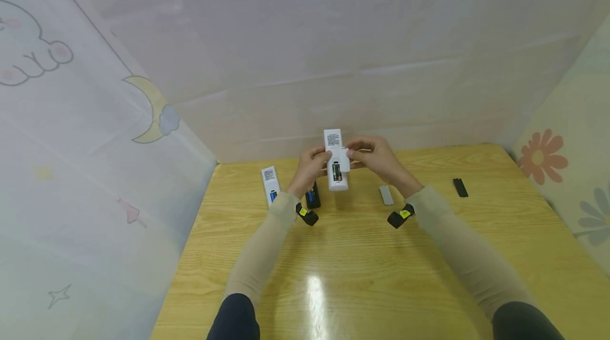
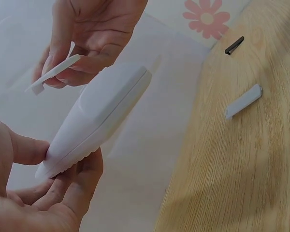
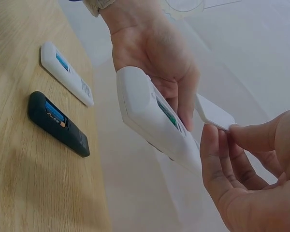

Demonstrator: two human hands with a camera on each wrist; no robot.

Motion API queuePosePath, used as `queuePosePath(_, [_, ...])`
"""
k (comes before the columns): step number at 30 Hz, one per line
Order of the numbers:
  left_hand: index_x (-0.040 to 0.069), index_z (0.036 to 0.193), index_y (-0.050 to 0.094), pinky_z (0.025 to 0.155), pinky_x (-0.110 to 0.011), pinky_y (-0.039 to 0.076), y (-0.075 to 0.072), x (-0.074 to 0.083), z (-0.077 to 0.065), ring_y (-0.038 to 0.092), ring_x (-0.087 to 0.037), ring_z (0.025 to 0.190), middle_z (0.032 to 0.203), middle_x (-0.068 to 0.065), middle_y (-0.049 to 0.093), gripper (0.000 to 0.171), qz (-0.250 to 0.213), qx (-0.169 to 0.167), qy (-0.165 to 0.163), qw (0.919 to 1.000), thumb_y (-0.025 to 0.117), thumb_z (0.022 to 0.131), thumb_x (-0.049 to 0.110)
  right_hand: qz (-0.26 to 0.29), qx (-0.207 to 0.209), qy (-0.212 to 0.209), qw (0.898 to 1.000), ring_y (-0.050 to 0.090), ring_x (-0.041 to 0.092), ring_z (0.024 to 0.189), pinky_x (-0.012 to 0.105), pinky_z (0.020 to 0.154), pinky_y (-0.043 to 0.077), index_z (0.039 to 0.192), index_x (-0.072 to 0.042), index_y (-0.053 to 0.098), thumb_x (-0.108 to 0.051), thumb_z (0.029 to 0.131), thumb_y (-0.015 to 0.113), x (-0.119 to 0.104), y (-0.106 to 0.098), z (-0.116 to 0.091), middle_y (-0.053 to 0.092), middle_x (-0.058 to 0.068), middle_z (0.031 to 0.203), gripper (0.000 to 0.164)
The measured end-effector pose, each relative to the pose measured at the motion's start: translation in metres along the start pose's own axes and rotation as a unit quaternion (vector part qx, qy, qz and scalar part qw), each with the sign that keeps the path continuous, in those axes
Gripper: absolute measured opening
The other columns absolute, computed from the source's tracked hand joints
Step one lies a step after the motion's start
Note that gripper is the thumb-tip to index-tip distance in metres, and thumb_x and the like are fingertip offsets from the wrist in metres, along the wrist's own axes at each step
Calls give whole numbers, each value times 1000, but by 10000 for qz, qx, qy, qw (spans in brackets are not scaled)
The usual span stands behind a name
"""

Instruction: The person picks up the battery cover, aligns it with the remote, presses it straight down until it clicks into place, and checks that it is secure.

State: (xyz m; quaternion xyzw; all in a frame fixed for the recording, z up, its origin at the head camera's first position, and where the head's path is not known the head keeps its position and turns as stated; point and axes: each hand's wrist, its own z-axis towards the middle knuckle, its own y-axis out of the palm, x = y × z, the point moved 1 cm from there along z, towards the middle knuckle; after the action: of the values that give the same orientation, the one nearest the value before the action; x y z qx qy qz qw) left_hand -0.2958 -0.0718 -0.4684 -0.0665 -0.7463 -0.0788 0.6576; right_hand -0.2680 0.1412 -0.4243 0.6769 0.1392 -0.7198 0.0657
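Above the tabletop [image 1: 362, 260], your left hand [image 1: 307, 169] gripped a white remote [image 1: 333, 141], partly hiding a black remote [image 1: 313, 200] in head view; your right hand [image 1: 376, 159] pinched a white cover [image 1: 345, 163].

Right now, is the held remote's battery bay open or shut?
Open: the remote shows its battery; right fingers pinch a white cover apart from it.

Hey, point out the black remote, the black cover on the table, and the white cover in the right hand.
Black remote [image 3: 71, 131]: right wrist view, back surface.
Black cover [image 1: 460, 187]: head view, middle of its face.
Held white cover [image 3: 214, 112]: right wrist view, broad face.
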Motion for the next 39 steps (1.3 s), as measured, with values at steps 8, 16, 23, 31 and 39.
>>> queuePosePath(8, [0, 149, 57, 98, -45, 63, 4, 1, -3, 72, -33, 115, 137, -21, 70, 46, -45, 68, -35, 10000, 61, 109, 22, 24, 23, -8, 10000, 73, 17, 101, 41, 87, 67, 131, 9, 66, -5, 106, 66, -1, 3, -2, 67, 25, 127, 28])
queuePosePath(16, [-1, 150, 56, 97, -43, 63, 4, 4, -6, 72, -34, 117, 138, -20, 69, 48, -39, 32, -15, 10000, 62, 109, 23, 33, -13, -39, 10000, 74, 17, 102, 45, 90, 66, 131, 9, 66, -4, 105, 67, -2, 6, -3, 66, 28, 129, 29])
queuePosePath(23, [-1, 150, 56, 98, -44, 63, 4, 4, -7, 72, -34, 118, 136, -19, 70, 48, -21, 1, -2, 10000, 62, 109, 25, -1, -25, -14, 10000, 73, 18, 105, 43, 89, 66, 132, 9, 66, -5, 106, 66, -1, 6, -6, 65, 28, 132, 29])
queuePosePath(31, [-2, 150, 55, 98, -43, 63, 5, 2, -7, 72, -32, 116, 136, -20, 69, 49, -110, -56, -35, 9999, 61, 109, 24, -19, -31, 62, 10000, 72, 19, 107, 40, 88, 67, 132, 9, 66, -5, 106, 65, 1, 6, -9, 64, 28, 134, 29])
queuePosePath(39, [-2, 150, 55, 100, -45, 62, 4, 0, -8, 71, -31, 116, 135, -19, 68, 48, -193, -87, -45, 9998, 60, 110, 23, 38, -80, 103, 9999, 73, 19, 105, 43, 91, 66, 132, 11, 65, -4, 106, 66, 3, 8, -10, 63, 30, 134, 30])
